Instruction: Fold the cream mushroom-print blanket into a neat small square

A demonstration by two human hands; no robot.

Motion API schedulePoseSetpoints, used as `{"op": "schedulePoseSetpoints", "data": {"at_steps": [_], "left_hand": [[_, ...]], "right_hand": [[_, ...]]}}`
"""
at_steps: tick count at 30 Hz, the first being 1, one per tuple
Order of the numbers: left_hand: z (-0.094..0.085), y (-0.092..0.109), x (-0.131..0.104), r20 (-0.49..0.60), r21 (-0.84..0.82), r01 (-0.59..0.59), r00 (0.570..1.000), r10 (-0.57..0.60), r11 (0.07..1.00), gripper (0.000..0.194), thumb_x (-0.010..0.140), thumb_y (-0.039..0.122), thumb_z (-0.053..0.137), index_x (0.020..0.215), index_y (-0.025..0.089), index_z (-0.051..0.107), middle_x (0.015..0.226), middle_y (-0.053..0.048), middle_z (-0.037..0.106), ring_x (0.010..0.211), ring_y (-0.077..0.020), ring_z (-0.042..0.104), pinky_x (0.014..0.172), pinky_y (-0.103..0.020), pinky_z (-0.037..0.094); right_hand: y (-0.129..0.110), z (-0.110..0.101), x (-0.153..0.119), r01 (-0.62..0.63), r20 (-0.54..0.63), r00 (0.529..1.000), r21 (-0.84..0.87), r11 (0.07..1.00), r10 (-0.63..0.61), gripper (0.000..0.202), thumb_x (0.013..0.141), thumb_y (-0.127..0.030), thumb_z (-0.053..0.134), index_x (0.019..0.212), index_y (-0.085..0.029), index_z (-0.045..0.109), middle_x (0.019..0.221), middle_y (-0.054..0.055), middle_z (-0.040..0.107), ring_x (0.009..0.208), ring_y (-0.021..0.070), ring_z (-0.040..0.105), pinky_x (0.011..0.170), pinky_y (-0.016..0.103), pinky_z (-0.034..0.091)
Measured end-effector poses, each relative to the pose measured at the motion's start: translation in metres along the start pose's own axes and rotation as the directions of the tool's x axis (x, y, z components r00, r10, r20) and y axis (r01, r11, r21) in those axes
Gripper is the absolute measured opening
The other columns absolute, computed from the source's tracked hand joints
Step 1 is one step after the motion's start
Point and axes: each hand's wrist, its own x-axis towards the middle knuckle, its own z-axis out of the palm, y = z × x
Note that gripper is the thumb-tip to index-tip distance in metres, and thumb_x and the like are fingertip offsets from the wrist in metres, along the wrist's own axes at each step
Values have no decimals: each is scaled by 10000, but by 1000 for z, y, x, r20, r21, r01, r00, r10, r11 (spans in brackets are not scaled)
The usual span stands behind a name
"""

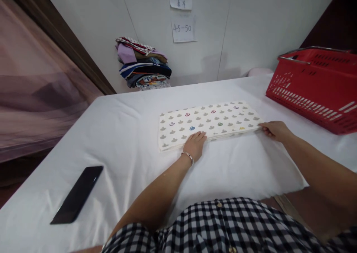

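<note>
Flanking the folded cloth [208,123]: red basket [315,85], phone [77,194]; left hand [195,143] flat, right hand [275,129] pinching its corner.

open white desk [125,134] is left around the folded cloth [209,122]. the right side is blocked by a red basket [315,89], the far edge by stacked clothes [143,65], the near-left corner by a phone [78,194].
</note>
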Motion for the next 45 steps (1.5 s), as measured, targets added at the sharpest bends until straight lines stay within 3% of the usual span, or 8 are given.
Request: {"op": "schedulePoseSetpoints", "data": {"at_steps": [6, 9, 11, 16, 18, 22, 41, 45], "left_hand": [[-13, 5, -1, -29, 5, 130, 991, -129, 992, 224, 894, 208, 525, 1098, 194, 615, 1164, -62, 604, 1088, -228, 496, 914, -377, 425], [-13, 4, 2, -27, 8, 135, 991, -134, 991, 203, 898, 256, 537, 1076, 200, 617, 1099, -63, 602, 1036, -225, 496, 889, -375, 421], [-12, 3, 3, -33, 11, 128, 991, -128, 992, 195, 905, 268, 527, 1066, 214, 621, 1078, -59, 598, 1015, -221, 497, 876, -374, 419], [-9, -1, 4, -56, -1, 142, 988, -142, 990, 200, 920, 299, 503, 1049, 233, 640, 1052, -44, 606, 984, -217, 506, 855, -364, 417], [-9, -2, 4, -57, -4, 142, 988, -142, 990, 205, 925, 303, 496, 1049, 234, 644, 1047, -42, 607, 985, -215, 509, 856, -362, 415], [-9, -1, 5, -44, -13, 150, 988, -150, 989, 218, 940, 291, 466, 1058, 241, 642, 1045, -43, 601, 1004, -213, 511, 860, -365, 412], [-11, 0, 5, -21, 44, 87, 996, -86, 995, 215, 946, 267, 442, 980, 210, 647, 1020, -58, 599, 991, -204, 512, 844, -356, 405], [-8, -2, 4, -44, 48, 84, 996, -82, 995, 234, 942, 329, 456, 1007, 208, 645, 1033, -56, 601, 976, -209, 512, 833, -352, 407]], "right_hand": [[0, -5, -3, 100, -66, 991, -197, 975, -115, 211, 713, -304, 722, 667, -166, 570, 542, 51, 556, 513, 142, 472, 507, 306, 334], [1, 2, -17, 318, -122, 911, -400, 860, -394, 284, 726, -394, 710, 873, -172, 611, 665, 62, 612, 608, 168, 503, 569, 306, 346], [4, 16, -32, 558, 37, 780, -494, 667, -625, 238, 789, -377, 645, 942, -196, 622, 754, 56, 644, 663, 174, 544, 614, 301, 385], [6, 62, -61, 936, 469, 272, -333, 117, -841, 230, 883, -399, 509, 961, -271, 683, 1018, 58, 654, 941, 238, 586, 721, 343, 474], [4, 74, -61, 950, 513, 161, -311, -8, -843, 268, 910, -388, 464, 985, -276, 695, 1045, 71, 648, 963, 252, 575, 728, 368, 481], [-1, 84, -51, 947, 567, 46, -286, -144, -822, 307, 936, -363, 428, 1007, -243, 701, 1005, 85, 656, 913, 246, 573, 771, 391, 469], [4, 90, -60, 927, 548, -1, -314, -206, -837, 324, 951, -351, 390, 1046, -229, 675, 1005, 90, 654, 913, 232, 572, 761, 371, 441], [-2, 106, -69, 929, 568, -62, -268, -256, -821, 312, 950, -301, 386, 1046, -228, 674, 1001, 86, 657, 906, 226, 566, 773, 367, 434]]}}
